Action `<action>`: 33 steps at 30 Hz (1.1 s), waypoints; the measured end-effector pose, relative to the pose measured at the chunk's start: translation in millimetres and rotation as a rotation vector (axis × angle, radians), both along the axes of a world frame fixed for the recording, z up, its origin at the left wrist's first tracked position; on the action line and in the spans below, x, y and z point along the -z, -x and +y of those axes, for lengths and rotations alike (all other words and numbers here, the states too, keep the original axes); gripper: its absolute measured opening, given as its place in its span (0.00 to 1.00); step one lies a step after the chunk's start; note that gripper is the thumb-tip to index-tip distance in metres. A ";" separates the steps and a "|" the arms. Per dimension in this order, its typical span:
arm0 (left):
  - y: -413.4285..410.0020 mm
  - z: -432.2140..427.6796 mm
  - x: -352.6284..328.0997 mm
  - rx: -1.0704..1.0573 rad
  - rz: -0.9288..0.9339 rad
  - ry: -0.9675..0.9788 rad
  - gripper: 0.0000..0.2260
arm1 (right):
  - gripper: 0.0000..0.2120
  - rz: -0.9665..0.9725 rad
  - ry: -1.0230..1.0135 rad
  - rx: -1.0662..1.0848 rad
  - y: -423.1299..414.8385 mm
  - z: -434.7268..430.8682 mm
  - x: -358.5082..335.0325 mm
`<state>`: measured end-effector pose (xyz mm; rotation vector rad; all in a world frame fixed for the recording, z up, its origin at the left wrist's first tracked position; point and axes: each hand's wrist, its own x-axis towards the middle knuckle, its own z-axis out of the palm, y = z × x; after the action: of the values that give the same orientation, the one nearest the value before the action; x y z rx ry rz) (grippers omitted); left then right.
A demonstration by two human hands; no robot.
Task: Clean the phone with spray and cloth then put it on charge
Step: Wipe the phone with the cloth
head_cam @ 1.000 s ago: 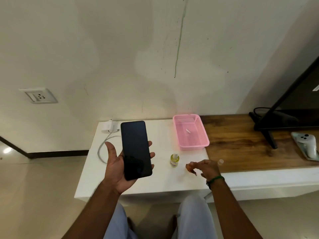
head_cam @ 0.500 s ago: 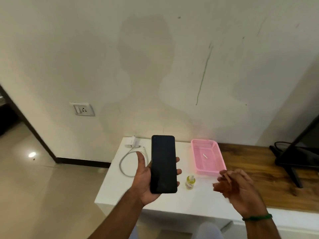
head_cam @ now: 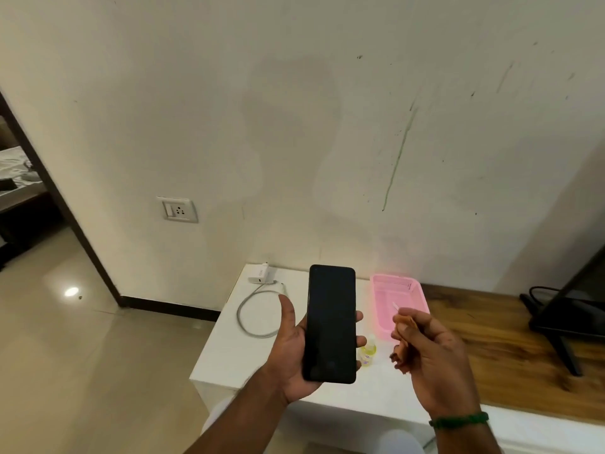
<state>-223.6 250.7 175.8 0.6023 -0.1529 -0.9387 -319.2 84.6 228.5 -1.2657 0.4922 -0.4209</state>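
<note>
My left hand holds a black phone upright, its dark screen facing me, above the white table. To the right of the phone, my right hand is raised with its fingers pinched on a small brown-orange cloth. A small yellow spray bottle stands on the table between my hands, partly hidden by the phone. At the table's back left lies a white charger with its grey cable looped in front of it.
A pink plastic basket holding a small white object sits behind my right hand. A wall socket is on the wall to the left. A wooden top extends right, carrying a black screen stand. A doorway opens at far left.
My view has swung up and left. My right hand has lifted off the table with the cloth and risen beside the phone. My left hand keeps the phone upright.
</note>
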 end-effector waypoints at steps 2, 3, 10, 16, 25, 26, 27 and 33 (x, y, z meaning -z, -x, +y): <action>2.2 -0.3 -2.2 0.002 -0.009 0.007 0.44 | 0.07 -0.068 0.058 -0.015 -0.5 2.4 -15.5; 2.9 -0.5 -2.8 0.006 -0.010 0.011 0.44 | 0.08 -0.100 0.082 -0.028 -1.0 3.4 -23.1; 6.6 -2.4 -7.4 0.017 -0.038 0.048 0.46 | 0.07 -0.190 0.131 -0.089 -7.1 9.6 -48.3; 9.4 -1.8 -10.6 0.018 -0.062 0.055 0.45 | 0.09 -0.176 0.159 -0.095 -9.5 13.6 -46.8; 13.1 -1.5 -12.1 0.013 -0.047 0.038 0.40 | 0.08 -0.157 0.746 0.066 -29.0 26.9 -58.8; 13.1 -1.5 -11.4 0.009 -0.043 0.031 0.39 | 0.07 -0.161 0.828 0.072 -32.4 29.8 -60.9; 13.4 -1.3 -10.8 0.011 -0.040 0.031 0.38 | 0.06 -0.171 0.907 0.077 -35.6 32.8 -63.0; 13.3 -1.5 -9.7 0.002 -0.050 0.009 0.35 | 0.09 -0.238 1.207 0.086 -57.5 49.9 -69.5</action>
<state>-237.0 249.2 185.5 0.6174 -0.2027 -0.9247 -261.7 134.5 298.0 -2.3072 0.0361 -1.0075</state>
